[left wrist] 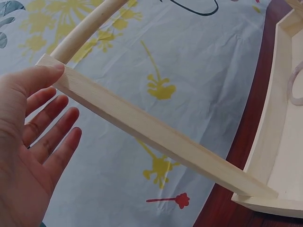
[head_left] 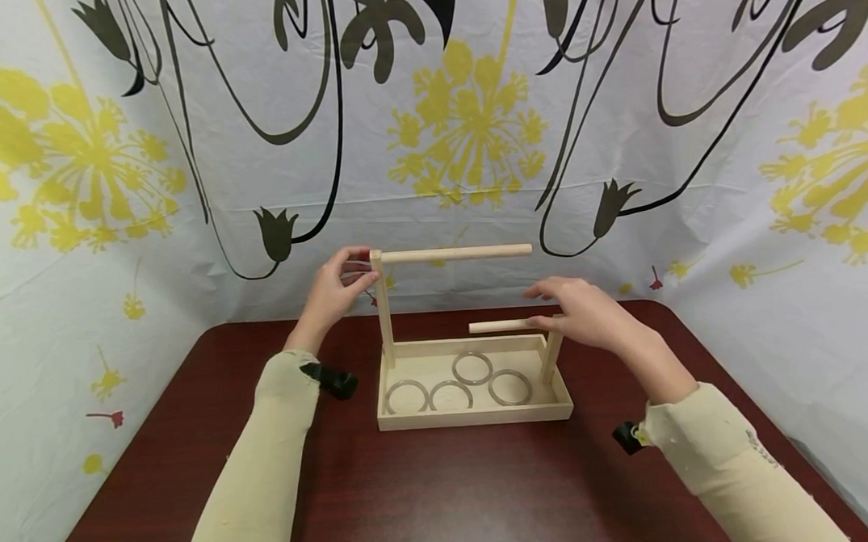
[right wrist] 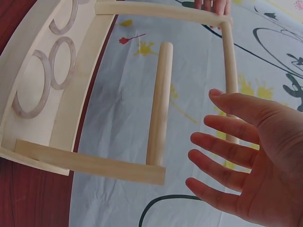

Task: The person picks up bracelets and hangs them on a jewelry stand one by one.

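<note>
A pale wooden rack has a shallow tray (head_left: 477, 417) as its base, with a tall post (head_left: 384, 322) at the left and a shorter post (head_left: 552, 356) at the right. An upper rod (head_left: 462, 253) and a lower rod (head_left: 498, 326) run inward from the posts' tops. Several translucent rings (head_left: 509, 371) lie flat in the tray. My left hand (head_left: 331, 293) pinches the tall post's upper end, thumb on its near face; the index finger is mostly hidden. Beside the lower rod, my right hand (right wrist: 265, 156) is spread with fingers apart, touching nothing in the right wrist view.
The rack stands on a dark red-brown table (head_left: 444, 497), toward its far edge. Behind and at both sides hangs a white cloth (head_left: 219, 175) with yellow and grey-green plant prints. Black wrist cameras sit at the left cuff (head_left: 293, 366) and right cuff (head_left: 673, 418).
</note>
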Tool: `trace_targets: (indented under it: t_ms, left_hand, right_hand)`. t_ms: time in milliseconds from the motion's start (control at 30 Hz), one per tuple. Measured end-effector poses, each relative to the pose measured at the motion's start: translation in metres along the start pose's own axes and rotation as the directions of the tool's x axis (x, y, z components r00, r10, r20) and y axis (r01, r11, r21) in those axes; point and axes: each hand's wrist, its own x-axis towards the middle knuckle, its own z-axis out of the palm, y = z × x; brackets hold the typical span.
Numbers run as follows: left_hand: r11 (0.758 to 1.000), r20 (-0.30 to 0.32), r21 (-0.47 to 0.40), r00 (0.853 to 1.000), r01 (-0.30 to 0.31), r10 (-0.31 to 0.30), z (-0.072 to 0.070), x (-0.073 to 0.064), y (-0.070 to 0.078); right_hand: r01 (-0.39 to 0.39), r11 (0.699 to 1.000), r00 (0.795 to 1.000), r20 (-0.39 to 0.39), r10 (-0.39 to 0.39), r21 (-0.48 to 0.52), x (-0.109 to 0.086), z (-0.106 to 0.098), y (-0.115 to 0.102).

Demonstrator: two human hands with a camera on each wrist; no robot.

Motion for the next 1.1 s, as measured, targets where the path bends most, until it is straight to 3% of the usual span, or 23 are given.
trace_targets:
  t_ms: [33, 533, 1100]
  left_hand:
    - [1.0, 0.003, -0.006, 1.0, 0.01, -0.01, 0.0, -0.001, 0.004]
    - [0.998, -0.006, -0.044, 0.999, 0.044, -0.044, 0.004, 0.002, -0.002]
    - [0.994, -0.027, -0.107, 1.0, 0.01, -0.013, 0.006, 0.001, -0.004]
  right_hand:
    - [0.005, 1.0, 1.0, -0.005, -0.005, 0.004, 0.0, 0.001, -0.001]
    - [0.054, 0.998, 0.998, -0.013, -0.054, 0.007, -0.002, 0.012, -0.016]
    - [0.088, 0.99, 0.995, -0.049, -0.083, 0.11, -0.009, 0.028, -0.032]
